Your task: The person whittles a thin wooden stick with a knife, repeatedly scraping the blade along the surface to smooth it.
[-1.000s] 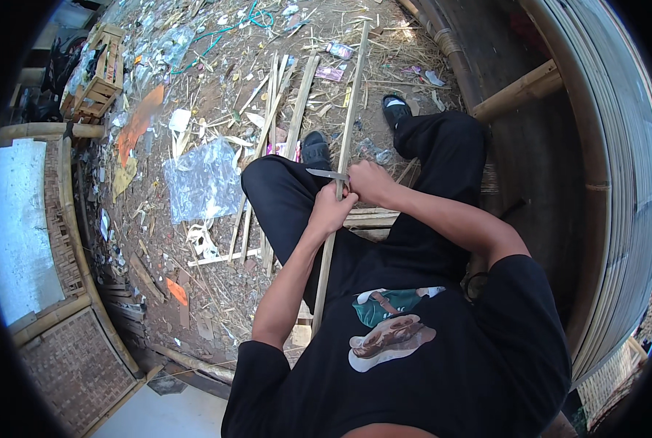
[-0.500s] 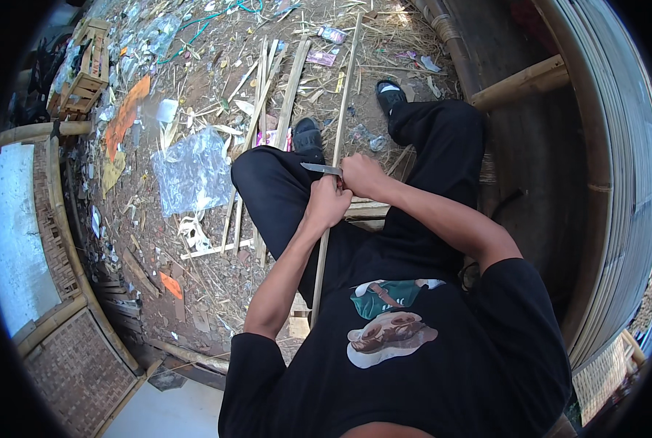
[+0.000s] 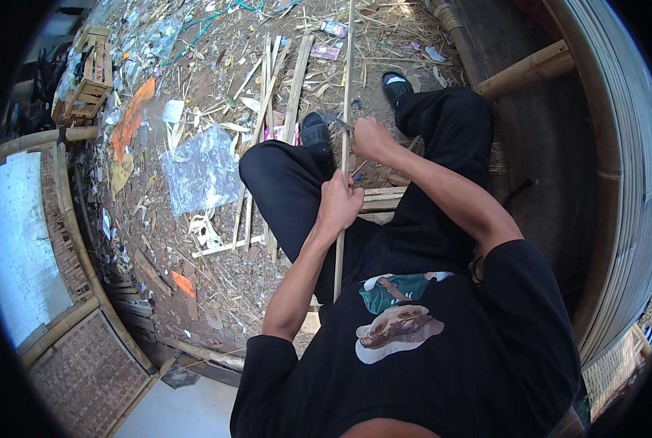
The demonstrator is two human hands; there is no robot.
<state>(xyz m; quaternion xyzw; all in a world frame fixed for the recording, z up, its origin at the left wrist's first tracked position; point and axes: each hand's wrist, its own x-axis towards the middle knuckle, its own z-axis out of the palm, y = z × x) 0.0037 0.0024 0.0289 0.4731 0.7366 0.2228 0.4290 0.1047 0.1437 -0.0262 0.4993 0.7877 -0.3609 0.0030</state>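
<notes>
A long, thin bamboo strip (image 3: 348,73) runs from my lap out over the ground between my legs. My left hand (image 3: 339,201) is closed round it near my left thigh. Farther out, my right hand (image 3: 372,140) grips a knife (image 3: 337,122), its handle hidden in the fist. The blade points left and lies against or just beneath the strip; I cannot tell which. My two hands are apart, with a bare stretch of strip between them.
Several split bamboo pieces (image 3: 298,80) lie beyond my left knee. Clear plastic sheeting (image 3: 201,169), scraps and shavings litter the dirt. A wooden crate (image 3: 92,80) stands far left. Bamboo framing (image 3: 534,69) rises on the right, and a woven panel (image 3: 88,372) is at the near left.
My right hand and the knife have moved away from my left hand, outward along the strip. The strip has also shifted outward and stands a little straighter in view.
</notes>
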